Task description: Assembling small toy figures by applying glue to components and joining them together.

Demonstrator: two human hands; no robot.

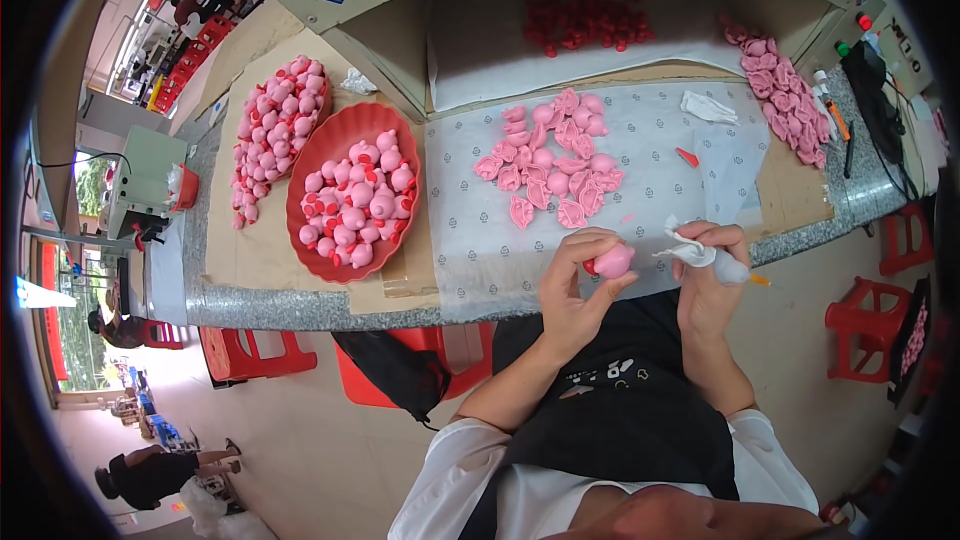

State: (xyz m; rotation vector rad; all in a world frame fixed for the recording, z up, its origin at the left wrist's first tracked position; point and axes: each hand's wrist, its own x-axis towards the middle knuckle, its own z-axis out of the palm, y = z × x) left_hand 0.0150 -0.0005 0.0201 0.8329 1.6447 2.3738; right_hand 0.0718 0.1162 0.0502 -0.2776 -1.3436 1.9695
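Pinched between the thumb and fingers of my left hand (575,302) is a small round pink toy piece (614,261) with a red part on it, held just past the table's near edge. My right hand (708,300) is closed around a small translucent squeeze bottle (731,267) with an orange tip that points away to the right. A crumpled white tissue (690,248) is in the same hand, by the fingertips. Beyond my hands, hollow pink shell pieces (571,213) and rounder pink pieces lie in a loose cluster on white printed paper (465,260).
To the left stands a red scalloped bowl (303,190) of pink-and-red pieces, beside a heap of similar ones (275,120). More pink shells (785,95) are piled at the right, near several markers (829,105). Small red parts (585,15) lie under the shelf. Red stools (258,352) stand below.
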